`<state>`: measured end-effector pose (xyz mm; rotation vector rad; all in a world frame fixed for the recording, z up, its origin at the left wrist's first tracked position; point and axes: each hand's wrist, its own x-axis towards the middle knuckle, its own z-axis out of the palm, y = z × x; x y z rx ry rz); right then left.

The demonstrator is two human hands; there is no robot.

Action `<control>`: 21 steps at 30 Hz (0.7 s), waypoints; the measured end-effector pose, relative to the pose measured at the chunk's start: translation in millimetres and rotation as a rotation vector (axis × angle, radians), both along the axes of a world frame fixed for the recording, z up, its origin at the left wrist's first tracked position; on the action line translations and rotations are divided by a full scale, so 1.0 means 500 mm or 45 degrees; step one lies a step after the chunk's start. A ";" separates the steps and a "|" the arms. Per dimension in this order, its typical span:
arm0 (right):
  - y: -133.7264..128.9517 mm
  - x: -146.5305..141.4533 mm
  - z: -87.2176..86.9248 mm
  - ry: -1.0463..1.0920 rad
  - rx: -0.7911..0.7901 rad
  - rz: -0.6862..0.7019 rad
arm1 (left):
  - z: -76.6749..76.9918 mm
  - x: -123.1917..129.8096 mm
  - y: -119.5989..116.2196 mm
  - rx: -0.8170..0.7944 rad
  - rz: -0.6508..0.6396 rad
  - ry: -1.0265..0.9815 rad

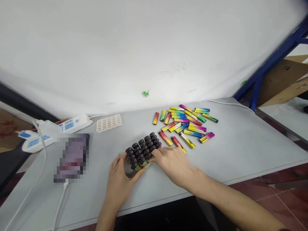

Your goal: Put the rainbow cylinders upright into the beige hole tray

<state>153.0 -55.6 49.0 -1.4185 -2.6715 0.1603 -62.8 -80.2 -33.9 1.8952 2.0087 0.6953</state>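
Note:
A tight block of upright lighters [141,149] with black tops stands on the table in front of me, set in rows; a pale edge of their holder shows low at the front. My left hand [121,176] grips the block's left side, fingers along the far left and thumb at the near edge. At the near right corner, my right hand [166,160] has its thumb and fingers closed around a lighter in the block; its body is mostly hidden by the fingers. Just beyond the right hand lie several loose lighters [190,132] with shiny rainbow-coloured bodies.
A white tray with oval slots [109,123] lies near the wall. Left of it are white power strips [74,124] and a blurred-out device [73,157] with a white cable [60,202]. At right, a blue metal frame [256,89] borders the table beside cardboard boxes [281,77].

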 end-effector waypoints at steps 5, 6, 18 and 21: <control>0.011 0.046 0.018 0.128 -0.029 -0.182 | -0.001 -0.001 0.000 -0.008 0.002 0.014; 0.019 0.062 0.023 0.161 -0.029 -0.270 | 0.000 -0.002 0.000 -0.013 0.004 0.018; 0.156 0.295 -0.054 0.276 0.130 -0.933 | 0.007 0.000 -0.001 -0.044 0.025 0.005; 0.180 0.336 -0.087 0.440 0.357 -1.029 | 0.009 0.000 -0.002 -0.046 0.032 0.005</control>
